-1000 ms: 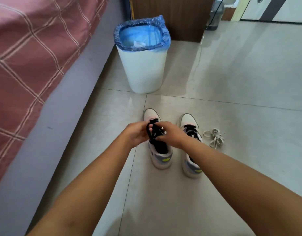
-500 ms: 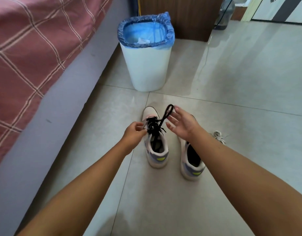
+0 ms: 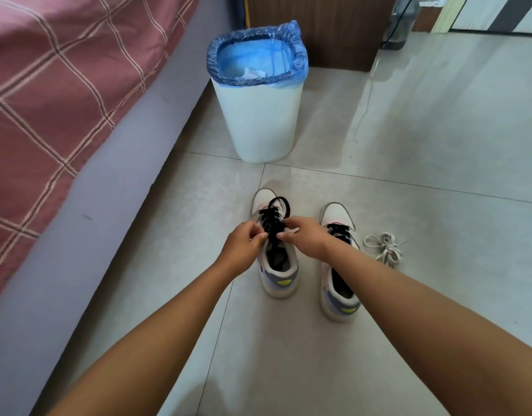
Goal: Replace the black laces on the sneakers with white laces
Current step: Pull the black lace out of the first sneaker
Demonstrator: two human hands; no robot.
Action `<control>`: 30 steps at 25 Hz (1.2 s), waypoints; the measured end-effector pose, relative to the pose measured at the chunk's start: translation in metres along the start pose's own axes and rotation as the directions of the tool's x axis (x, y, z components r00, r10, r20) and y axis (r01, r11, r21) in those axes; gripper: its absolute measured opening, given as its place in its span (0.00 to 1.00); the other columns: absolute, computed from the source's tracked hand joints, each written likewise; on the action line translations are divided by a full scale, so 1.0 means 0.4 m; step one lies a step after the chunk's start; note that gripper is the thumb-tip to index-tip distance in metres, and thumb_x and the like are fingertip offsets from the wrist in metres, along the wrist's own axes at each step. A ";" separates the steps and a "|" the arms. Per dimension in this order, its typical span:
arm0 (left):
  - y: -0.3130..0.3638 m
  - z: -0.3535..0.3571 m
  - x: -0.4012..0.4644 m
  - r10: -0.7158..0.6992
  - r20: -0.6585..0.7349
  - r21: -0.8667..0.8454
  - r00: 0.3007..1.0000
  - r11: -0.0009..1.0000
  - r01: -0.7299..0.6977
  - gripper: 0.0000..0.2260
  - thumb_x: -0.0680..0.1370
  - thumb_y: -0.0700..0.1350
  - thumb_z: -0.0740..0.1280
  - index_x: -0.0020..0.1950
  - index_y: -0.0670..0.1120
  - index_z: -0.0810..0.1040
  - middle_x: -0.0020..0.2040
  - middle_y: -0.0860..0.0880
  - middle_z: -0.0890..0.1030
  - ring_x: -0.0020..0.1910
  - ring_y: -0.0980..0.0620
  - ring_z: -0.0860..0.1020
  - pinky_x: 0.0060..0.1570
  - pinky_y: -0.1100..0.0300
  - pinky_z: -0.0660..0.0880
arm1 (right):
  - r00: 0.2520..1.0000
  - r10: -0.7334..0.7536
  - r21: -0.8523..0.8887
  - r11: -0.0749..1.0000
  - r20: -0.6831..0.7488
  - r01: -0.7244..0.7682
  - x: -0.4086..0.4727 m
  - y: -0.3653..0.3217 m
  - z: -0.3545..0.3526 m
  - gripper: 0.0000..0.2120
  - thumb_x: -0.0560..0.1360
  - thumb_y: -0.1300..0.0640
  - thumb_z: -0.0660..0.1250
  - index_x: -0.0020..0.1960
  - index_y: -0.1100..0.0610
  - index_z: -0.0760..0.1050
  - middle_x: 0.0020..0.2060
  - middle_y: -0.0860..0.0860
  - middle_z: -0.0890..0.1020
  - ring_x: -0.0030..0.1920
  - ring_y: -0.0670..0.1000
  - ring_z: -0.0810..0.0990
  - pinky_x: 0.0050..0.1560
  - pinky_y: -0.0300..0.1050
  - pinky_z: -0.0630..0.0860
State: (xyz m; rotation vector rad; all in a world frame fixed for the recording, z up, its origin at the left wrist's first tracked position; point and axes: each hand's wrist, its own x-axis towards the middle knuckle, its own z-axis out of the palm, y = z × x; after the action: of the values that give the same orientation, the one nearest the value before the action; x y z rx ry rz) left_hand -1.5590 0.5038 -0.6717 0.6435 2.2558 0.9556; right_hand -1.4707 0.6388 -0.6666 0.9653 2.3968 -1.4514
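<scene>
Two white sneakers stand side by side on the tiled floor, toes away from me. The left sneaker [image 3: 278, 274] carries a black lace [image 3: 273, 219] with a loose loop lying over its toe. My left hand [image 3: 242, 250] pinches the lace at the shoe's left eyelets. My right hand [image 3: 306, 237] pinches it from the right side, fingers curled. The right sneaker [image 3: 338, 292] keeps its black lace [image 3: 339, 231] threaded. A bundle of white laces [image 3: 384, 249] lies on the floor just right of the right sneaker.
A white waste bin [image 3: 260, 124] with a blue liner stands straight beyond the shoes. A bed with a red checked cover [image 3: 48, 94] runs along the left. A wooden cabinet [image 3: 312, 31] and a dark bottle [image 3: 399, 22] sit at the back.
My right hand was raised and open half a second ago, with the lace end pulled up; it has come back down onto the left sneaker's lacing. My left hand stayed at the eyelets.
</scene>
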 end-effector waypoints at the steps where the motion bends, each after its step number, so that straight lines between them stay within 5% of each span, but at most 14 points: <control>1: -0.002 -0.001 0.003 -0.032 -0.002 -0.056 0.999 0.998 0.032 0.03 0.79 0.44 0.64 0.47 0.45 0.74 0.43 0.51 0.77 0.47 0.52 0.75 0.41 0.66 0.70 | 1.000 0.025 0.056 0.998 -0.011 -0.024 0.001 0.001 0.003 0.24 0.75 0.55 0.68 0.68 0.60 0.68 0.63 0.56 0.74 0.62 0.53 0.73 0.60 0.42 0.68; 4: -0.005 -0.006 0.008 -0.048 0.018 -0.176 0.999 0.983 0.050 0.05 0.78 0.47 0.66 0.50 0.46 0.77 0.45 0.52 0.78 0.48 0.53 0.76 0.44 0.65 0.71 | 0.992 0.071 0.160 0.986 -0.106 -0.054 -0.008 0.005 0.014 0.19 0.73 0.55 0.71 0.60 0.59 0.70 0.52 0.53 0.76 0.53 0.51 0.75 0.50 0.41 0.70; 8: 0.002 0.010 0.007 0.073 0.007 -0.027 0.997 0.997 -0.073 0.08 0.73 0.46 0.72 0.51 0.48 0.78 0.50 0.49 0.75 0.48 0.55 0.75 0.42 0.74 0.68 | 0.998 0.014 0.207 0.978 -0.061 -0.001 -0.017 0.006 0.027 0.14 0.76 0.59 0.68 0.61 0.58 0.74 0.55 0.56 0.76 0.56 0.54 0.76 0.53 0.41 0.72; 11: 0.009 0.023 0.008 -0.056 -0.107 -0.317 0.993 0.948 0.019 0.03 0.76 0.40 0.68 0.46 0.47 0.76 0.45 0.49 0.78 0.47 0.51 0.77 0.44 0.68 0.72 | 0.998 0.048 0.352 0.936 -0.044 -0.029 -0.018 0.006 0.029 0.12 0.76 0.61 0.67 0.60 0.57 0.75 0.52 0.57 0.76 0.51 0.52 0.75 0.48 0.40 0.73; 13: 0.010 0.020 0.008 -0.221 -0.088 -0.556 0.971 0.820 0.136 0.03 0.79 0.40 0.65 0.45 0.46 0.75 0.43 0.49 0.78 0.46 0.49 0.77 0.44 0.60 0.76 | 0.995 0.087 0.398 0.915 -0.044 -0.062 -0.018 0.007 0.032 0.06 0.77 0.60 0.66 0.53 0.57 0.75 0.46 0.55 0.75 0.46 0.51 0.74 0.42 0.39 0.72; 16: 0.006 0.004 -0.003 -0.332 -0.036 -0.660 0.943 0.717 0.227 0.03 0.81 0.41 0.61 0.50 0.43 0.74 0.43 0.47 0.79 0.42 0.51 0.79 0.39 0.59 0.77 | 0.990 0.105 0.373 0.926 -0.097 -0.061 -0.021 0.007 0.040 0.04 0.77 0.57 0.64 0.51 0.56 0.72 0.45 0.54 0.75 0.46 0.50 0.74 0.43 0.40 0.72; 21: 0.028 -0.017 -0.002 -0.193 -0.042 -0.607 0.980 0.784 0.129 0.06 0.81 0.44 0.62 0.47 0.45 0.77 0.41 0.48 0.80 0.38 0.53 0.79 0.38 0.61 0.79 | 0.962 -0.254 -0.190 0.954 -0.103 0.232 -0.020 -0.002 0.067 0.15 0.75 0.55 0.67 0.61 0.54 0.76 0.56 0.55 0.73 0.57 0.51 0.70 0.60 0.44 0.68; 24: 0.007 -0.015 0.000 -0.044 -0.005 -0.454 0.999 0.890 0.037 0.03 0.77 0.45 0.67 0.50 0.49 0.76 0.42 0.48 0.80 0.41 0.51 0.79 0.43 0.60 0.79 | 0.967 -0.160 -0.007 0.987 -0.200 0.162 -0.008 -0.031 0.064 0.07 0.76 0.58 0.66 0.52 0.58 0.79 0.47 0.53 0.76 0.49 0.51 0.75 0.49 0.40 0.69; 27: -0.028 -0.016 0.004 -0.015 0.001 -0.267 1.000 0.964 0.014 0.12 0.73 0.43 0.72 0.54 0.48 0.76 0.44 0.48 0.79 0.45 0.51 0.78 0.49 0.57 0.77 | 0.983 -0.011 0.221 0.974 -0.183 0.052 0.001 -0.040 0.056 0.04 0.77 0.60 0.64 0.44 0.57 0.72 0.34 0.48 0.72 0.38 0.49 0.70 0.38 0.40 0.66; 30: -0.019 -0.023 0.002 0.015 -0.012 -0.144 1.000 0.989 -0.017 0.04 0.75 0.42 0.71 0.48 0.45 0.80 0.42 0.50 0.80 0.43 0.54 0.78 0.43 0.66 0.74 | 0.974 0.159 0.470 0.880 -0.158 -0.068 0.014 -0.026 0.056 0.06 0.78 0.60 0.63 0.42 0.56 0.70 0.37 0.52 0.72 0.40 0.50 0.70 0.40 0.41 0.68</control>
State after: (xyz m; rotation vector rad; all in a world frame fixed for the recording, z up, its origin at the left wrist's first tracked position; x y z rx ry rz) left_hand -1.5673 0.4953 -0.6727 0.5942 2.1705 1.1208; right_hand -1.4853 0.6191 -0.6730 1.3819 2.0990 -2.0169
